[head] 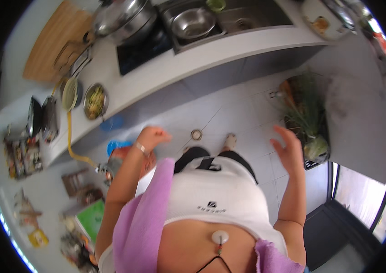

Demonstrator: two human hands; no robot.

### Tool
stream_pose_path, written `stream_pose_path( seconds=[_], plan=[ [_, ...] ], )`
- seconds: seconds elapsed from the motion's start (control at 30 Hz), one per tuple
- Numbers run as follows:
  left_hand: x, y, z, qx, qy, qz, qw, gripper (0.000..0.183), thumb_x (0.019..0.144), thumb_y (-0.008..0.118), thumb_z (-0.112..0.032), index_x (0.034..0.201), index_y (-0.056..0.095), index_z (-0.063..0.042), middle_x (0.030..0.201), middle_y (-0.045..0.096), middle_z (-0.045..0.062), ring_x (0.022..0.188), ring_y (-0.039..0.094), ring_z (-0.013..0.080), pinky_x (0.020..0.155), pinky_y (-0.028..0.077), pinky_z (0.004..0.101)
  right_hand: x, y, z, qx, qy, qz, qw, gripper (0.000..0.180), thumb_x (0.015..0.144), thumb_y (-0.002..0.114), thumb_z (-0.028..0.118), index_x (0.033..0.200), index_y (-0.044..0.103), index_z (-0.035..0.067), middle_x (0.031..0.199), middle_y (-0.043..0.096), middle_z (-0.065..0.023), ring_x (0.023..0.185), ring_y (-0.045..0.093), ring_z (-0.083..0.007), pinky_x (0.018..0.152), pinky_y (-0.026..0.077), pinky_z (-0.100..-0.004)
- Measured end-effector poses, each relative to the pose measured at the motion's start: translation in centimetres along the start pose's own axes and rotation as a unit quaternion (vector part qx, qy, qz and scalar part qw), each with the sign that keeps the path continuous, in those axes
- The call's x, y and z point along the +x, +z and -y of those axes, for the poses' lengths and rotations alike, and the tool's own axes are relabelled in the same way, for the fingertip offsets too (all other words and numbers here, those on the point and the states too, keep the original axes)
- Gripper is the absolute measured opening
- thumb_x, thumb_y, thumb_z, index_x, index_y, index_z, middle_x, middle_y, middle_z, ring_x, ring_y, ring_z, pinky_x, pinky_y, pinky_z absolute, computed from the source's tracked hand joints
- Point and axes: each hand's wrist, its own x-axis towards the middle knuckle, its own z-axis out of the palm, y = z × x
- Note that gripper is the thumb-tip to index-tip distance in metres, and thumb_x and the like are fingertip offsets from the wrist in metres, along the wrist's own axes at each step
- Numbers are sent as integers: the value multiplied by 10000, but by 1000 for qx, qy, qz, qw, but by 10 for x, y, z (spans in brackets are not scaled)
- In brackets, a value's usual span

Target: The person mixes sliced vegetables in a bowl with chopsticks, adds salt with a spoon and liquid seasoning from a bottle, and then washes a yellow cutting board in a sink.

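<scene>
My left hand [152, 136], with a bracelet at its wrist, hangs over the floor just off the counter's front, fingers loosely curled and slightly blurred; whether it holds something small is unclear. Out to the right, my right hand [286, 146] holds nothing, its fingers spread, beside a rack of green leafy vegetables [309, 119]. On the counter nearest my left hand stand a metal bowl of chopped food [95, 102] and a strainer-like bowl [71, 94]. A purple towel [145, 225] lies round my shoulders.
The white counter [152, 85] carries a black cooktop [141, 54], a large steel pot [124, 20] and a sink [254, 13] with a steel basin [193, 24]. A yellow hose [70, 136] runs down to a gas cylinder [111, 167] at the left. A grey panel [357, 102] edges the right side.
</scene>
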Motion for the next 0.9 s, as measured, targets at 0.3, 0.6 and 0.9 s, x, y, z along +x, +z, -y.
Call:
stream_pose_path(
  seconds=[0.3,0.6,0.9],
  plan=[
    [-3,28,-142,27,112,277,954,213,841,650,-208,898,700,-9,924,673,84,911,606,176,844,460,313,48,-16,-22,73,-65,67,993,343,774,687,39,1106,609,8,1095,617,-165,1024,570,-328,867,463,-356],
    [78,6,-202,-62,283,285,914,161,747,688,-129,673,607,-12,862,654,137,882,602,267,837,449,364,138,-41,-21,49,-75,83,993,321,818,665,87,1130,608,32,1078,624,-140,949,577,-315,766,482,-360],
    [159,-17,-270,-500,234,211,807,228,881,552,-243,783,502,-43,768,602,129,874,606,324,1041,340,558,245,-74,-28,35,30,87,995,313,842,649,65,1152,610,46,1075,628,-125,867,609,-216,699,489,-302]
  ],
)
